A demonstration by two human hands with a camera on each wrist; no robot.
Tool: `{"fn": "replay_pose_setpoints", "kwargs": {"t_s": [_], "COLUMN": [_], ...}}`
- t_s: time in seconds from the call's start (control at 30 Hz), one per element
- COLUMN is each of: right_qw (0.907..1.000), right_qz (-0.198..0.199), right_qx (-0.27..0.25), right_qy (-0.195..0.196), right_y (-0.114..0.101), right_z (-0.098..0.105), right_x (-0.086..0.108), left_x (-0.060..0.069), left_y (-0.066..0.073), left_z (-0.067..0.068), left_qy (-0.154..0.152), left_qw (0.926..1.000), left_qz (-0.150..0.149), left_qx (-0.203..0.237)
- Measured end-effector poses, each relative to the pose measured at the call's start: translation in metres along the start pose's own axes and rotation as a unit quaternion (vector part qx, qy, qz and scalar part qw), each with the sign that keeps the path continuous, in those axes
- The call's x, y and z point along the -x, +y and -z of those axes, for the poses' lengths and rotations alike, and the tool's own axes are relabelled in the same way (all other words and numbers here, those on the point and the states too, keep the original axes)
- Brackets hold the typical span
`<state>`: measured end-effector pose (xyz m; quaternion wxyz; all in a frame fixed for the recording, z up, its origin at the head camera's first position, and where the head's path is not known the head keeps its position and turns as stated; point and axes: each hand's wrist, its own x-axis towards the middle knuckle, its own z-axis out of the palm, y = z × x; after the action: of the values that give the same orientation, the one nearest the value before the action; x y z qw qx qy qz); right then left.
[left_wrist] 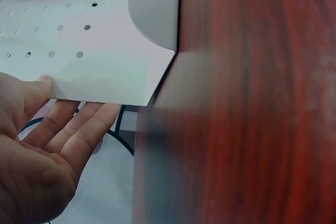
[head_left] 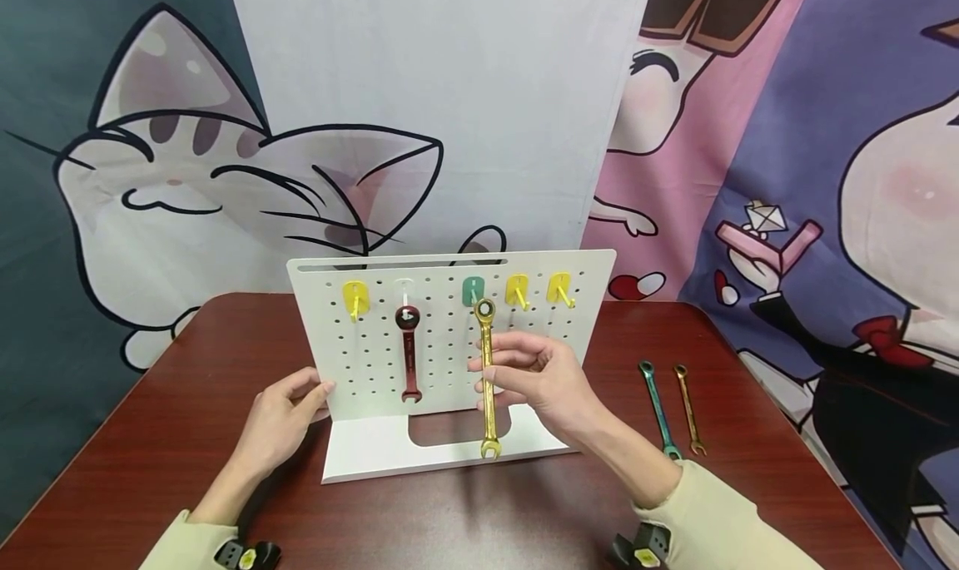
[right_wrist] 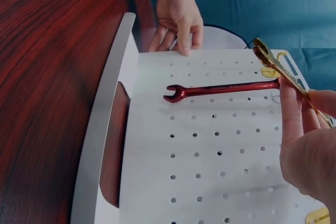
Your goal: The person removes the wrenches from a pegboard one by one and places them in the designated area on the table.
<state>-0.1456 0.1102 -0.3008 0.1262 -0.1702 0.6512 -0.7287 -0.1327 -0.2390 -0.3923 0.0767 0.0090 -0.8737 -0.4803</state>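
The right fingers (head_left: 519, 359) pinch the gold wrench (head_left: 489, 399) midway, open end below.

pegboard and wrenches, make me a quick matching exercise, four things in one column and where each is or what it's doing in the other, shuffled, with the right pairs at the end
Things
1. Red wrench
2. Teal wrench
3. Left hand
4. Right hand

Places and states
A. Touching a side edge of the pegboard
B. Lying on the table, right of the pegboard in the head view
C. Holding a gold wrench in front of the pegboard
D. Hanging on the pegboard

Right pairs: 1-D, 2-B, 3-A, 4-C
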Motion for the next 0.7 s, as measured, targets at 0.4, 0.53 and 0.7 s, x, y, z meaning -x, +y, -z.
{"fn": "replay_pose_setpoints", "kwargs": {"t_s": [0.4, 0.53, 0.7], "right_qw": [0.9993, 0.9990, 0.9986], "right_qz": [-0.007, -0.007, -0.018], "right_qx": [0.022, 0.030, 0.027], "right_qy": [0.028, 0.034, 0.043], "right_y": [0.005, 0.008, 0.012], "right_z": [0.015, 0.021, 0.028], "right_x": [0.006, 0.008, 0.010], "left_x": [0.001, 0.000, -0.002], "left_y": [0.000, 0.000, 0.000], "left_z": [0.000, 0.000, 0.001], "left_qy": [-0.002, 0.000, -0.002], "left_qw": [1.0000, 1.0000, 1.0000], "left_qz": [0.002, -0.002, -0.002], "left_qx": [0.003, 0.000, -0.003]}}
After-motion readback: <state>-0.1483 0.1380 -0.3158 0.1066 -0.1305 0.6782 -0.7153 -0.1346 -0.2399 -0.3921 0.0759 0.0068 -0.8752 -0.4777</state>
